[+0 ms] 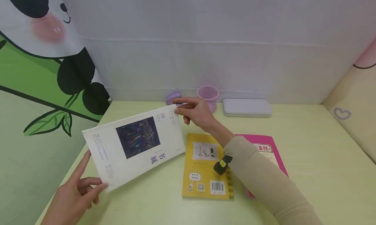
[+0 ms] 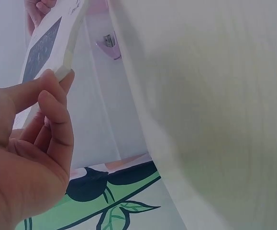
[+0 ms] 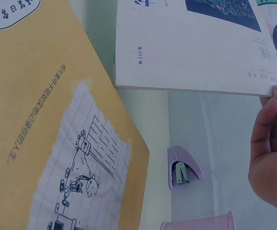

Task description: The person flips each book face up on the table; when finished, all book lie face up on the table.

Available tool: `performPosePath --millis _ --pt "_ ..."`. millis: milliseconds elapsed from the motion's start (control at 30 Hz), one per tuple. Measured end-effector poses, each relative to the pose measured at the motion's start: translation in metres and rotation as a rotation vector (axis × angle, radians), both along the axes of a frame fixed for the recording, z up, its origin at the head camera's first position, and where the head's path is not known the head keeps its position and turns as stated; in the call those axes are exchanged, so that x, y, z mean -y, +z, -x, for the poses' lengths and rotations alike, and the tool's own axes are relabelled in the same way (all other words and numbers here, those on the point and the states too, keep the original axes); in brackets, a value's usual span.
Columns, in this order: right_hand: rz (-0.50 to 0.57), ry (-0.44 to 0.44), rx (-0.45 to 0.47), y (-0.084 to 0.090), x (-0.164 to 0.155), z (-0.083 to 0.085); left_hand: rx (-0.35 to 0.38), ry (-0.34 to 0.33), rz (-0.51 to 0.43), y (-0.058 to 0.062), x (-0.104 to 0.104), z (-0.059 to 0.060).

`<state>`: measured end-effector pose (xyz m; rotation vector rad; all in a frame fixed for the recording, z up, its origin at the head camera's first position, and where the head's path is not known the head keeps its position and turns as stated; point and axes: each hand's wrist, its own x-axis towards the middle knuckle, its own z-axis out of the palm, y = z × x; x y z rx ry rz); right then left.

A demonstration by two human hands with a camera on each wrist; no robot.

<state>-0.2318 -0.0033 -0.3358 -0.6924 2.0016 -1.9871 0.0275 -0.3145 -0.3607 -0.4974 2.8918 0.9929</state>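
White book (image 1: 135,148) held above the desk (image 1: 317,172), at 9 o'clock from the yellow book (image 1: 207,166). Risk: only corner pinches support it, so it could twist and drop. Left hand (image 1: 74,195) pinches the 7 o'clock corner, index finger extended. Right hand (image 1: 195,112) pinches the 1 o'clock corner with its fingertips, forearm crossing both flat books.

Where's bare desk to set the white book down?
Free: the pale green desk right of the pink book, up to the white flat case; also the front strip below the white book. Crowded: centre, with the yellow book, and the purple stapler and pink cup behind.
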Motion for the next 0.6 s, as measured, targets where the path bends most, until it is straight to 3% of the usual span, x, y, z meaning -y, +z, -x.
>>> performPosePath --millis 300,433,600 --pt "-0.014 -0.016 -0.016 -0.001 -0.003 0.001 0.018 -0.001 -0.089 0.002 -0.002 0.000" --pt "0.007 0.034 -0.005 0.000 -0.006 0.002 0.033 0.004 -0.138 0.003 0.000 0.001" --pt "-0.029 0.120 -0.036 0.001 -0.012 0.002 0.000 -0.001 -0.152 0.002 0.003 -0.003"
